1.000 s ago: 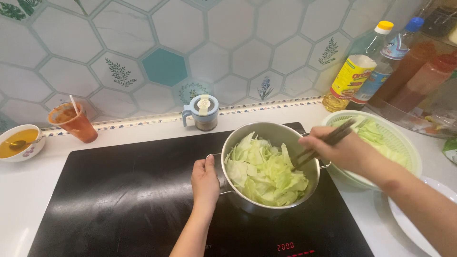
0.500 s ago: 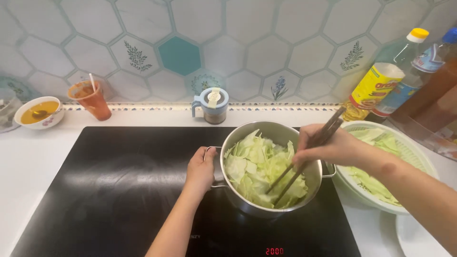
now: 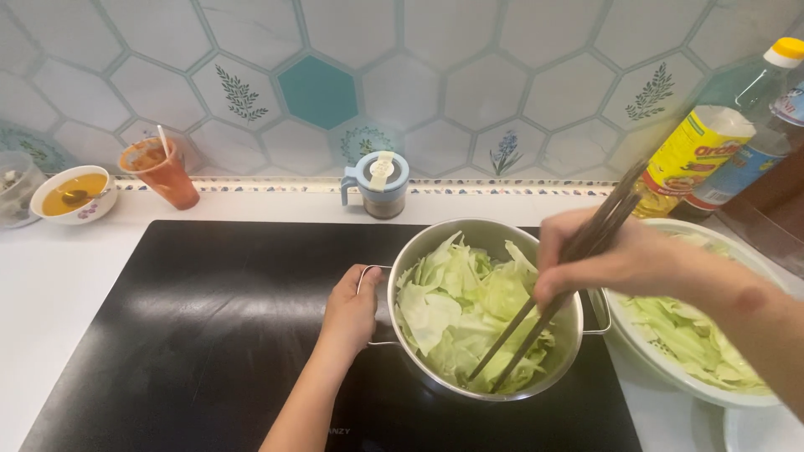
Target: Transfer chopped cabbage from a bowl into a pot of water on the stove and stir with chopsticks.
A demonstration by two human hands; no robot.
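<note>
A clear tub (image 3: 15, 186) sits at the far left edge of the white counter (image 3: 50, 285), its contents too cropped to tell, beside a small white bowl (image 3: 74, 193) of yellow liquid with a spoon in it. Next stands an orange cup (image 3: 162, 172) holding a white stick, and further along the tiled wall a small blue-lidded jar (image 3: 379, 183). On the black cooktop (image 3: 193, 326), the left hand (image 3: 352, 308) grips the near handle of a steel pot (image 3: 486, 314), fingers curled tight around it. The pot is heaped with pale green cabbage (image 3: 461, 310). The right hand (image 3: 607, 255) hovers over the pot's right rim, fingers pinched together on dark chopsticks (image 3: 553, 301) whose tips are sunk in the leaves. Just right of the pot, touching its far handle, a white bowl (image 3: 695, 331) holds more cut cabbage. Behind it stand a yellow-capped oil bottle (image 3: 712, 134) and, at the frame's edge, a second clear bottle (image 3: 745, 172).
</note>
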